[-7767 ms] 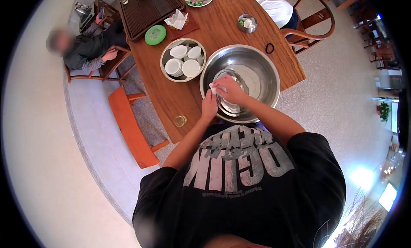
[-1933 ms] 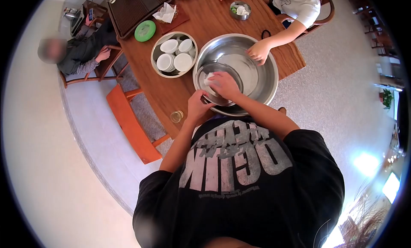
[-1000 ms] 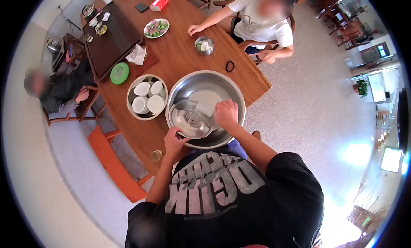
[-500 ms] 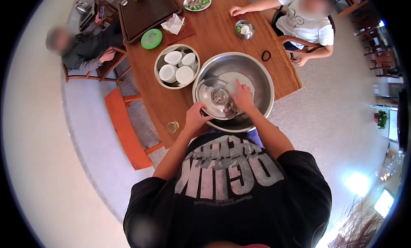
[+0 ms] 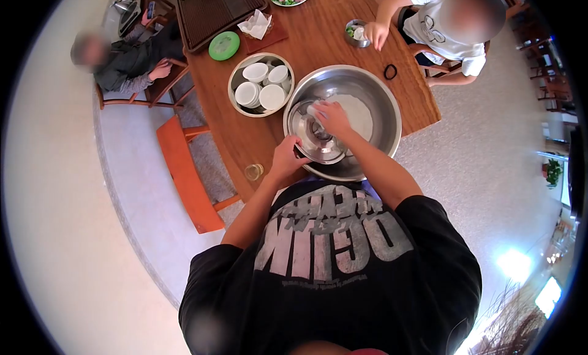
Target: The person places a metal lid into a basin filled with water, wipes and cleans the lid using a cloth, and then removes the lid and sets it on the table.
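Note:
A large steel basin point(image 5: 389, 119) stands at the table's near edge. Inside its left part is a smaller steel bowl point(image 5: 324, 154), tilted, with a shiny inner surface. My left hand point(image 5: 288, 157) grips the bowl's rim at the lower left, thumb and fingers pressed round it. Over the bowl, my right hand point(image 5: 332, 118) is closed on a white cloth point(image 5: 313, 112), pressed against the bowl's upper part. Left of the basin, a round container point(image 5: 233, 90) holds several stacked white bowls point(image 5: 272, 97).
On the wooden table point(image 5: 331, 30) are a green lid point(image 5: 224, 45), a glass point(image 5: 253, 171), a black band point(image 5: 390, 71) and a small food bowl point(image 5: 357, 33). One person point(image 5: 450, 30) sits at the upper right, another point(image 5: 128, 67) at the left. An orange bench point(image 5: 187, 177) stands left.
My right hand has moved from the bowl's right side to its upper part with the cloth. The seated person's hand at the upper right has moved beside the food bowl.

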`<state>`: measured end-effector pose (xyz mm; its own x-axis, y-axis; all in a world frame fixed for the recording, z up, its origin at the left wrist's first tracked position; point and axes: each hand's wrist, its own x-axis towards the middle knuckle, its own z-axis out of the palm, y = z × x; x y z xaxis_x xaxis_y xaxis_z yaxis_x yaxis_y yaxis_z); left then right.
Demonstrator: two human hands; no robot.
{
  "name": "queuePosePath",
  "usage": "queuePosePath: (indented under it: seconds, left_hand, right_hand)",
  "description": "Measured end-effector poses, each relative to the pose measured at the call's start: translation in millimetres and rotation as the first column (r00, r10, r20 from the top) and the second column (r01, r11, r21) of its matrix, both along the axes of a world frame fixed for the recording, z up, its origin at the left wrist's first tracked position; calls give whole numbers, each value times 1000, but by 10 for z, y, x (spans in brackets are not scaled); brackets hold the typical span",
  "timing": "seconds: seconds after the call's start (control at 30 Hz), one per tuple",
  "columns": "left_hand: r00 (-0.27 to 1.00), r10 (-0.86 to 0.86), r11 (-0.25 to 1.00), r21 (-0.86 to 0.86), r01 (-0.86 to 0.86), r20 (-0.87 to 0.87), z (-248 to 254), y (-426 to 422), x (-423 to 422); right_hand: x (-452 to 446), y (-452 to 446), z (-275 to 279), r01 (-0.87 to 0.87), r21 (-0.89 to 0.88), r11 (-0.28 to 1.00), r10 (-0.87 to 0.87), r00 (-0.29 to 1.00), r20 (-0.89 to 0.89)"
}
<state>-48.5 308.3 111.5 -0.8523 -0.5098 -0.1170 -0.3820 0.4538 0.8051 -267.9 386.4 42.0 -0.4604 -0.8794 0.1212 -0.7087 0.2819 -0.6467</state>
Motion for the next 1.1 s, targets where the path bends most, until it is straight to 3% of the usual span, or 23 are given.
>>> queuePosePath:
  seconds: [0.13,0.23,0.4,0.53,0.63,0.93,1.1]
  left_hand:
    - [1000,-20,1000,0,20,-18,-32,9,11]
    - [1000,-1,1000,-3,1,-31,-25,15,11]
    - [1000,18,999,46,-17,-25,2,2,13]
    - [998,-37,999,-21,36,-51,-80,-20,34]
    - [997,-61,997,-41,59,-42,-73,-27,30]
    - [993,-102,994,-55,99,-62,-90,-87,36]
    - [996,-90,996,-14,90,-10,-37,-63,20]
  right_hand:
    - [159,-228,63,-105,-96,990,105,994,0]
    - [300,-215,265,-187,-44,981,187,982,-14]
    - [498,-70,451,-298,-168,940,310,950,50]
    - [471,-26,507,-363,-227,904,376,926,19]
    - [445,-54,534,-328,-182,927,342,938,54]
    - [288,-333,168,-10,13,1000,11,994,-113]
    - [133,-358,49,99,152,983,-98,995,-12]
